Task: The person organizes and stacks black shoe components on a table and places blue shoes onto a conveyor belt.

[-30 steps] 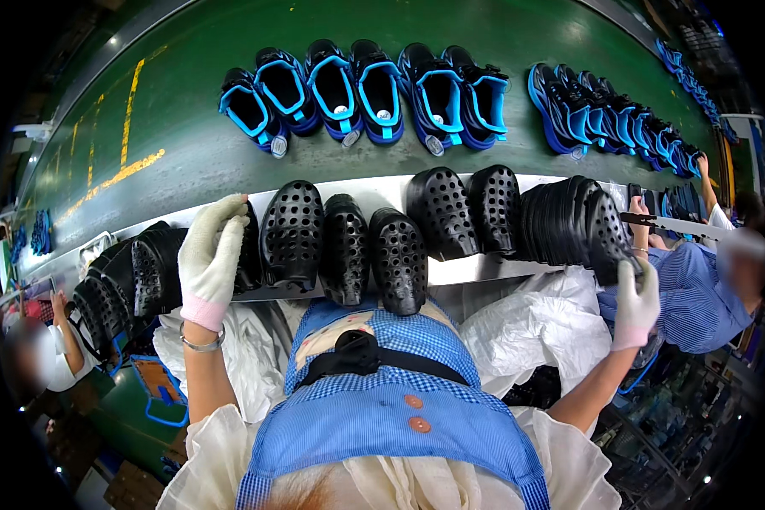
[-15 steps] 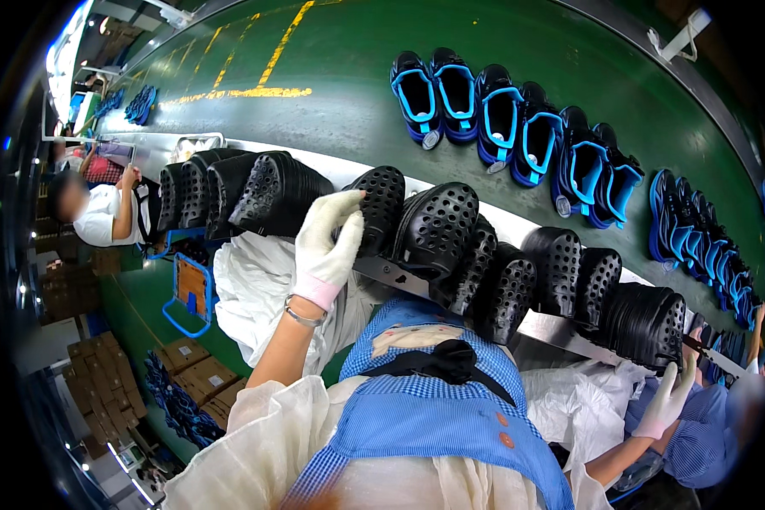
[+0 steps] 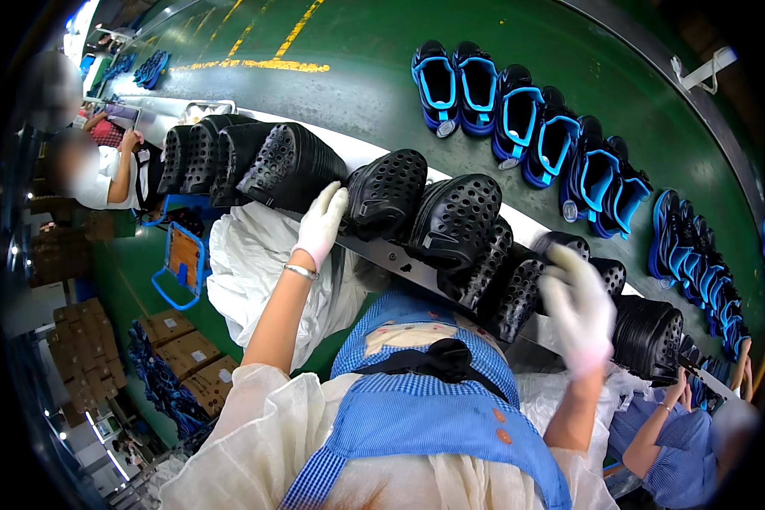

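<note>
my L hand (image 3: pixel 321 224) has fingers mostly straight by the black stack (image 3: pixel 313 166), cant tell if gripping; R hand (image 3: pixel 578 308) blurred, idk its grip. Careless bump cld topple the stack imo.

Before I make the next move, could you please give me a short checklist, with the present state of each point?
1. Left hand covered: ok, white glove on.
2. Left hand's hold: cannot tell; its fingers are at a stack of black perforated pieces, grip unclear.
3. Right hand holding or empty: cannot tell, it is blurred, in front of other black perforated pieces.
4. Left wrist free of jewellery: not ok, a bracelet is on it.
5. Blue-lined shoes clear of both hands: ok, they stand apart on the green surface.
6. Co-worker's hand apart from your right hand: ok.
</note>
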The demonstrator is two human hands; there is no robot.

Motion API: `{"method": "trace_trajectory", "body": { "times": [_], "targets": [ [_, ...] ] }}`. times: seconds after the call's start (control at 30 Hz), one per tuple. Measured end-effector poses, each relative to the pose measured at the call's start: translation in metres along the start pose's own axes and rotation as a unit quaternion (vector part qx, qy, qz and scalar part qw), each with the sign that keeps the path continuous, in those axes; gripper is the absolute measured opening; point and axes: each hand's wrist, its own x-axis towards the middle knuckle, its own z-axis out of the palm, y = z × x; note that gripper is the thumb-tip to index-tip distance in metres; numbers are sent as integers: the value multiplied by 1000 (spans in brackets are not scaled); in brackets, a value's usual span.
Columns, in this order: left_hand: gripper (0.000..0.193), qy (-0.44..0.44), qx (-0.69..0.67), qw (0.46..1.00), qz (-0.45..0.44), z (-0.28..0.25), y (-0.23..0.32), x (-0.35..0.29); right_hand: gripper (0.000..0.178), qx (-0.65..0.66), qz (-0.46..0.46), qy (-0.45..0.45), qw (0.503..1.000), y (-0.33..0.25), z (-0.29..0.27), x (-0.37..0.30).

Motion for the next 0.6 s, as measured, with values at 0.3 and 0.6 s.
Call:
{"method": "trace_trajectory", "body": {
  "times": [0.3, 0.6],
  "targets": [
    [65, -21, -22, 998, -55, 21, -19, 21, 57, -79, -32, -30, 996, 2, 80, 67],
    [60, 8, -92, 982, -165, 29, -69, -5, 53, -118, 2, -81, 990, -10, 59, 79]
  ]
}}
